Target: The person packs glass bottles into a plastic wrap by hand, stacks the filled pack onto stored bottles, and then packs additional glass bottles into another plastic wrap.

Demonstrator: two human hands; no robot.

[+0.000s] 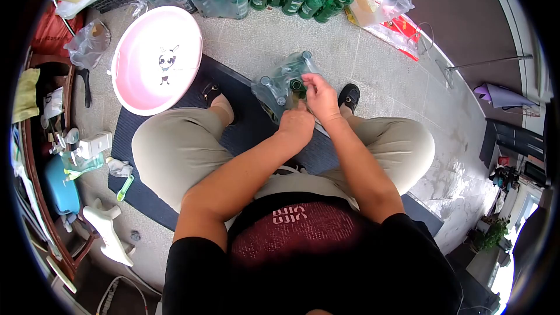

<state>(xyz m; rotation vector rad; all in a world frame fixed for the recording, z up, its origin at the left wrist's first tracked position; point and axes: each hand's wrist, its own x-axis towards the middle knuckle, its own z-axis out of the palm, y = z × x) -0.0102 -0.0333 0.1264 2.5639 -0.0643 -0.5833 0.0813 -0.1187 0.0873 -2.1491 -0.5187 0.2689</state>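
Between my feet stands a small pack of glass bottles [267, 90] in clear plastic film. A green bottle [297, 85] at its near right side has its mouth turned up toward me. My left hand [296, 125] is closed at the near side of this bottle, its thumb along the glass. Just beyond it, my right hand [322, 97] has bent fingers drawn together beside the bottle's mouth, over the film. What the right fingertips pinch, if anything, is too small to make out.
A pink basin [119, 73] with a cartoon rabbit sits at the left on a dark mat [131, 131]. Several green bottles [312, 4] and a wrapped bottle pack [220, 3] line the back. At left are a white stool [107, 236] and a green-handled brush [125, 188].
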